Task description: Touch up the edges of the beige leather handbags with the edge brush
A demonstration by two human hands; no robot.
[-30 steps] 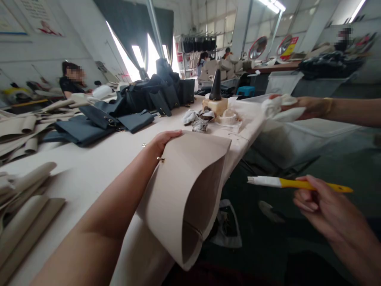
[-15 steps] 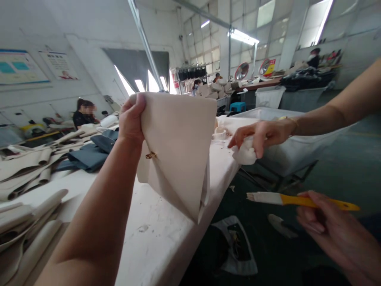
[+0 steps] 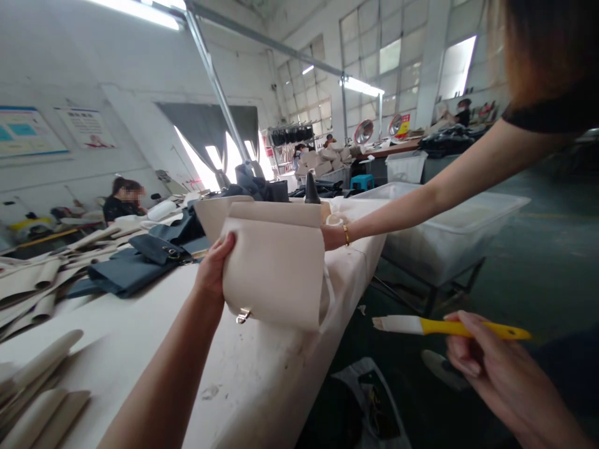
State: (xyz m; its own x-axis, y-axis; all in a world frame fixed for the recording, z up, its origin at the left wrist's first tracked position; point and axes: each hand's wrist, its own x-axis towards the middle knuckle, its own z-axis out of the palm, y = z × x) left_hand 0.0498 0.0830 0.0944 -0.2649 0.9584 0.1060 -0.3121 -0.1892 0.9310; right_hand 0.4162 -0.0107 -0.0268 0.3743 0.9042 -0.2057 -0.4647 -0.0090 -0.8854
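My left hand (image 3: 216,262) grips the left edge of a cream leather-like bag piece (image 3: 276,268), thumb on its front face. The piece is held up over the white-covered table (image 3: 243,380), and a small metal clasp (image 3: 243,315) shows at its lower left. Out to the right, past the table edge, my right hand (image 3: 482,349) is closed around the yellow handle of a flat brush (image 3: 449,327). The brush lies level, its pale bristles toward the table and touching nothing. A co-worker's hand (image 3: 333,237) is partly hidden behind the bag piece's right edge.
Dark blue pieces (image 3: 128,265) and stacked cream pieces (image 3: 42,386) lie on the left. Behind the bag piece stands a dark cone (image 3: 311,187) near a tape roll (image 3: 334,220). A translucent bin (image 3: 435,249) stands to the right; a white bag (image 3: 374,399) lies below the table edge.
My left hand has lowered and tilted the bag piece, so its clasp sits lower. The co-worker's hand, earlier holding something white, has reached in behind it. My right hand keeps the brush, shifted slightly left.
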